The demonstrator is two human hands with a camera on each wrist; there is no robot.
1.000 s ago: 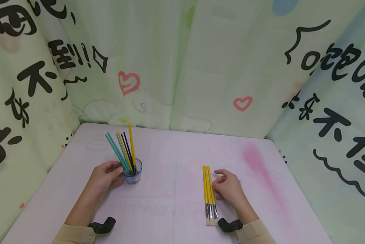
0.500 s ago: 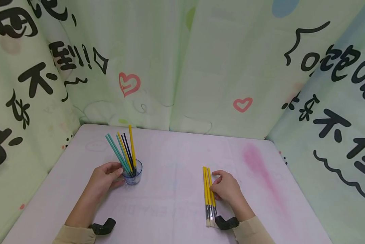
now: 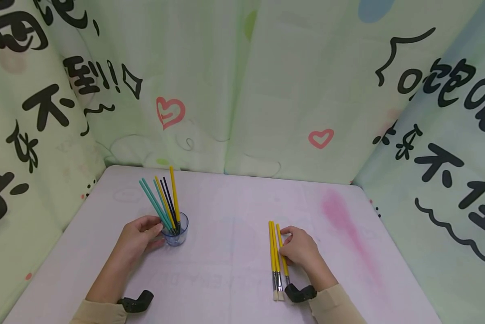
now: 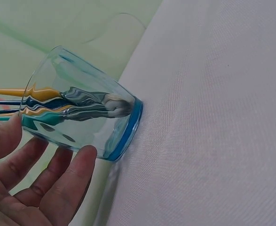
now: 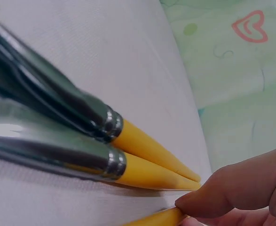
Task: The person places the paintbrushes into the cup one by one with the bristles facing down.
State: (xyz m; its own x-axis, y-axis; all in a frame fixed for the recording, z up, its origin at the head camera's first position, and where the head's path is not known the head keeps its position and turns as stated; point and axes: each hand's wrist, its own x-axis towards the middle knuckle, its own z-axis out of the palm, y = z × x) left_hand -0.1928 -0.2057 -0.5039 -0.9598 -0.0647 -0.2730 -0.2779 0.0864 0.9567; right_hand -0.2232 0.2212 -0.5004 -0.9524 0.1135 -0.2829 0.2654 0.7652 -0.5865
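Observation:
At the left of the table, my left hand [image 3: 138,236] holds a clear blue-tinted cup [image 3: 175,239] by its side, thumb near the rim. Several paintbrushes stand in the cup with bristles down: turquoise [image 3: 155,201], black and yellow handles [image 3: 175,193]. Through the cup wall the bristles [image 4: 119,106] show in the left wrist view. My right hand [image 3: 303,249] pinches the handle of a yellow paintbrush [image 3: 285,266]; its bristle end is hidden behind the wrist camera. Just left of it, two more yellow paintbrushes [image 3: 273,252] lie side by side, bristles toward me.
A white cloth-covered table [image 3: 226,216] lies under everything, with a pink smear [image 3: 343,216] at the right. Pale green printed curtains [image 3: 242,90] stand around its back and sides. Bare tabletop lies between the cup and the yellow brushes.
My right hand has shifted slightly left and taken hold of the rightmost yellow brush, which now stands a little apart from the other two. The left hand and cup look unmoved.

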